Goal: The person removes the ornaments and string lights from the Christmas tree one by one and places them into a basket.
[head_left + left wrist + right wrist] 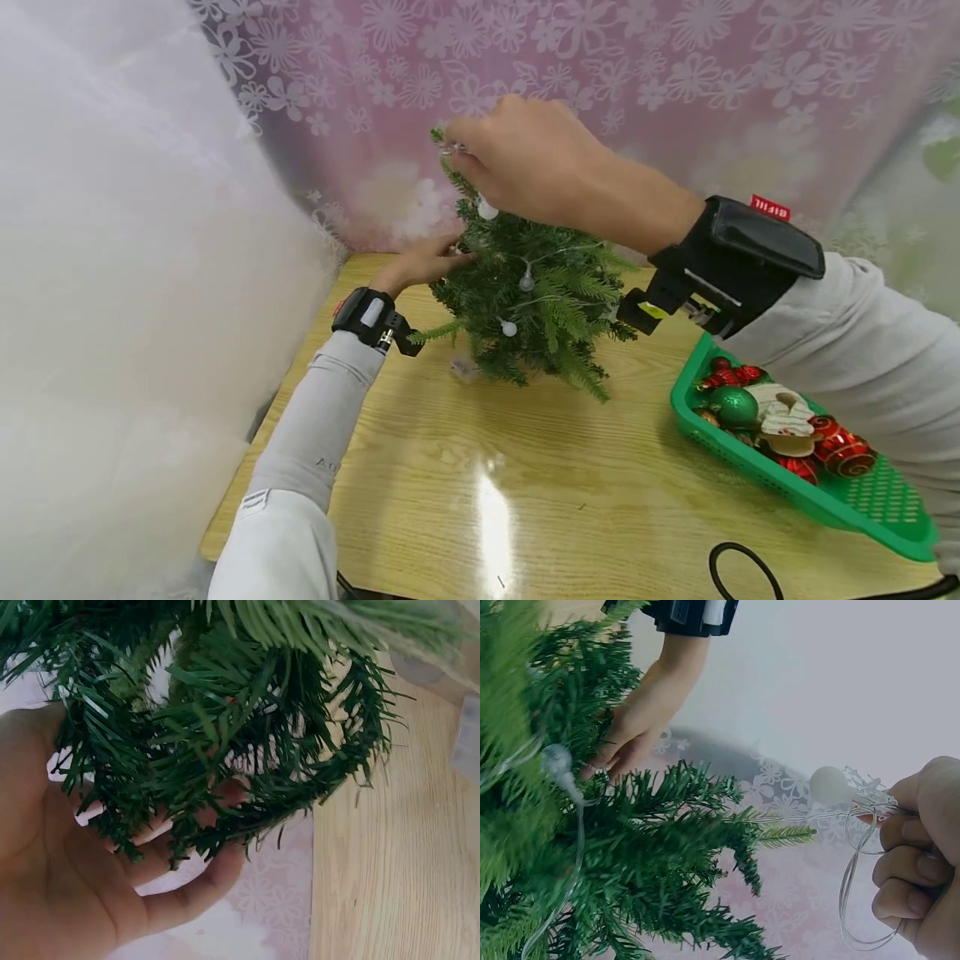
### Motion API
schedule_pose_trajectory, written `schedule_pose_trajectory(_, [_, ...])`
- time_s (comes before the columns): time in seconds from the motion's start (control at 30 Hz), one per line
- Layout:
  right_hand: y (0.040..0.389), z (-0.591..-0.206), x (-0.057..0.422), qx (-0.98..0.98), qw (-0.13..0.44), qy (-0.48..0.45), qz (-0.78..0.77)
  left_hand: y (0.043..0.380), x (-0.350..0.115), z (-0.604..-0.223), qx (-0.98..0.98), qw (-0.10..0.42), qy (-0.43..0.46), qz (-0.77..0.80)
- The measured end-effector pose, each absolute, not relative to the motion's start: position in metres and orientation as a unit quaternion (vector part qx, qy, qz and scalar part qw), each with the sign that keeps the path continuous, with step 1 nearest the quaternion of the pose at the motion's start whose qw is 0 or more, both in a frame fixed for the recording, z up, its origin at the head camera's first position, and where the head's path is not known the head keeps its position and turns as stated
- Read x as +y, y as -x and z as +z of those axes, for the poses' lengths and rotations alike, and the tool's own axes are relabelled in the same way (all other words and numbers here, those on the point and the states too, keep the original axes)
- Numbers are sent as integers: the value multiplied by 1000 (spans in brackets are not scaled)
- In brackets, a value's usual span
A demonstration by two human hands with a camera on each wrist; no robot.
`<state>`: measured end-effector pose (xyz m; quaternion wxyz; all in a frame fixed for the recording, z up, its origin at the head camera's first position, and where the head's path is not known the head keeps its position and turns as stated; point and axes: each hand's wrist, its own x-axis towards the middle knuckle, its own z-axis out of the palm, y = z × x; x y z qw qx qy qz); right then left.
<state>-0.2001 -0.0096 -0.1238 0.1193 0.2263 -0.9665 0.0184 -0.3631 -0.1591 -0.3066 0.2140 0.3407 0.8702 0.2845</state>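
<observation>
A small artificial Christmas tree (525, 275) stands on the wooden table, with string lights draped over its branches. Level with the treetop, my right hand (525, 158) pinches a gathered bunch of clear string-light wire (862, 825) between thumb and curled fingers. A round white bulb (829, 785) hangs beside those fingertips, and one wire runs from the bunch to the tree. On the tree's left side, my left hand (82, 877) reaches in among the green branches (202, 742), palm up. Its fingers are loosely bent and spread beneath the needles, which partly hide them.
A green plastic basket (795, 500) at the right holds red baubles, a green bauble (733, 407) and other ornaments. A black cable (742, 550) loops over the table's (465, 467) front right. Behind the tree hangs a pink floral curtain (390, 150).
</observation>
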Motion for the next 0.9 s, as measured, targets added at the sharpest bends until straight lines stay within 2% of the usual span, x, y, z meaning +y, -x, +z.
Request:
schedule_pose_trajectory(0.33, [193,-122,-23,-957,118,-264,25,340,-178,-313,857,219,-299,358])
schedule_pose_trajectory(0.5, [186,-123,-26,-952,125,-277,21,323,-188,-315,824,267,-249,432])
schedule_pose_trajectory(0.77, [175,-134,-15,-939,180,-292,13,304,-194,-331,743,344,-163,551])
schedule_pose_trajectory(0.9, [174,-138,-14,-931,199,-304,18,297,-191,-340,712,354,-114,596])
